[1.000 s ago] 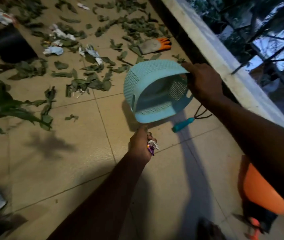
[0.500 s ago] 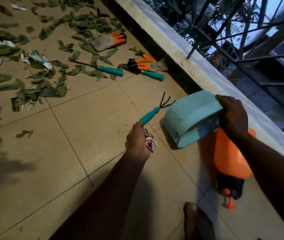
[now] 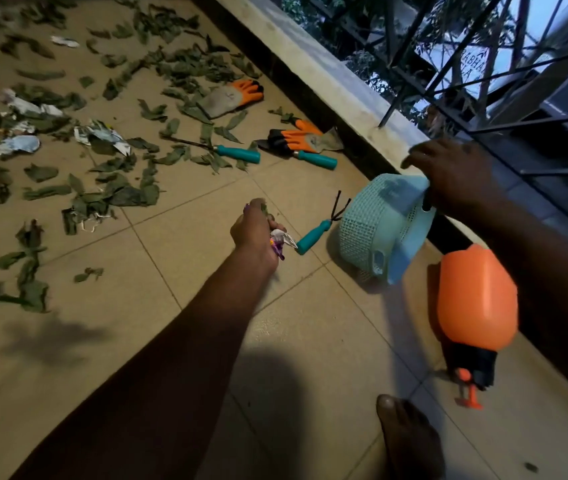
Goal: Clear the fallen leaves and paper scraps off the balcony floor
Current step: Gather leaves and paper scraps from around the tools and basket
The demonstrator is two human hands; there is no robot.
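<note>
Right now my left hand (image 3: 256, 233) is clenched round a small wad (image 3: 280, 239) of paper and leaf bits above the floor (image 3: 206, 323), while my right hand (image 3: 455, 178) grips the rim of the teal basket (image 3: 376, 233), which hangs tipped on its side close to the parapet (image 3: 327, 81); I cannot tell whether its lower edge touches the tiles. Between the two hands lies a small hand rake (image 3: 317, 230), its prongs pointing toward the wall. Just right of the basket an orange sprayer (image 3: 476, 299) lies on its side, nozzle toward me, and a bare foot (image 3: 407, 441) stands near the bottom edge. Farther out, two teal-handled tools (image 3: 237, 154) and two orange-tipped gloves (image 3: 230, 98) lie along the foot of the parapet, one glove draped over the nearer tool. The fallen leaves (image 3: 116, 192) and crumpled paper scraps (image 3: 100, 135) cover the far and left part of the floor, well apart from the basket. Open tile runs under my left forearm. The parapet and the dark railing (image 3: 483, 64) above it close off the right side.
</note>
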